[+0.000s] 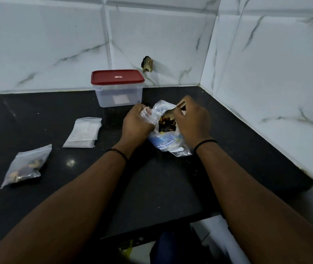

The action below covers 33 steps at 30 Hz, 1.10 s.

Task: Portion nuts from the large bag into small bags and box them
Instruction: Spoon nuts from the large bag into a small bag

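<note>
Two hands work at a large plastic bag of mixed nuts (166,130) on a black counter (56,187): the left hand (135,122) clutches its rim open, the right hand (190,121) pinches a spoon (172,110) dipped inside (one filled small bag (25,166), empty bags (83,132) and a red-lidded box (118,88) lie leftward).

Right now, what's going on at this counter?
A person is portioning nuts. The left hand grips the rim of the large bag, holding it open; the right hand holds a spoon dipped into it. One filled small bag and empty small bags lie to the left. The red-lidded box stands closed behind.
</note>
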### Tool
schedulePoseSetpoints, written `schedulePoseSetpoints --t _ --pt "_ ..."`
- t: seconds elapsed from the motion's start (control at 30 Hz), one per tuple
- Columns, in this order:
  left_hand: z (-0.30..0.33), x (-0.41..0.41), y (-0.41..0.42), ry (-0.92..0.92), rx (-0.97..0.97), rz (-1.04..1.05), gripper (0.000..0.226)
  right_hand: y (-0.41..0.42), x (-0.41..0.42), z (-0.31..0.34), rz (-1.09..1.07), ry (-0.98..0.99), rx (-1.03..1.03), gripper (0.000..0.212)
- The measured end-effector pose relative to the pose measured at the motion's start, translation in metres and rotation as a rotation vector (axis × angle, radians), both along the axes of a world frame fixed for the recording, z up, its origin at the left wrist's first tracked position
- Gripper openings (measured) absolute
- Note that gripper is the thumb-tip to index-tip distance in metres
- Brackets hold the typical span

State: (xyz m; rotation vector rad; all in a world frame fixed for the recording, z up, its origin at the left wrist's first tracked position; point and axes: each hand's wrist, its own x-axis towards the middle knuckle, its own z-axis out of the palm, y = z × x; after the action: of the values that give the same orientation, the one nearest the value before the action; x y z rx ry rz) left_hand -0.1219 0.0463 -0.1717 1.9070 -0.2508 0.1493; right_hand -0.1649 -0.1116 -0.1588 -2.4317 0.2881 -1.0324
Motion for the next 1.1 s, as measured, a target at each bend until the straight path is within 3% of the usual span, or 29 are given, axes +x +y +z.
schedulePoseSetpoints --t 0.1,0.27,0.5,0.63,0.7,0.8,0.97,1.1 --pt "-0.001 -0.001 -0.001 -0.051 -0.017 0.002 0.035 -0.002 0.0 -0.006 0.118 0.04 -0.176 0.01" --pt "-0.003 -0.001 0.001 -0.046 -0.01 0.014 0.033 -0.016 0.004 0.012 0.198 0.154 -0.005 0.009" --pt "-0.001 -0.004 0.001 -0.057 -0.008 0.004 0.036 -0.006 -0.002 0.013 0.088 0.166 -0.12 0.014" --pt "-0.002 -0.005 0.001 -0.054 -0.003 -0.011 0.036 -0.001 0.004 0.016 -0.034 0.176 0.177 0.02" --pt "-0.002 -0.004 0.001 -0.066 0.009 -0.006 0.035 0.003 0.007 0.02 -0.049 0.239 0.23 0.025" --pt "-0.005 -0.003 0.0 -0.081 0.013 -0.011 0.03 0.009 0.009 0.025 -0.008 0.35 0.344 0.019" --pt "-0.004 -0.004 0.001 -0.075 0.006 -0.005 0.031 0.011 0.015 0.027 0.126 0.442 0.78 0.002" --pt "-0.002 -0.005 0.003 -0.048 -0.013 -0.018 0.038 0.005 0.012 0.032 0.126 0.491 0.925 0.011"
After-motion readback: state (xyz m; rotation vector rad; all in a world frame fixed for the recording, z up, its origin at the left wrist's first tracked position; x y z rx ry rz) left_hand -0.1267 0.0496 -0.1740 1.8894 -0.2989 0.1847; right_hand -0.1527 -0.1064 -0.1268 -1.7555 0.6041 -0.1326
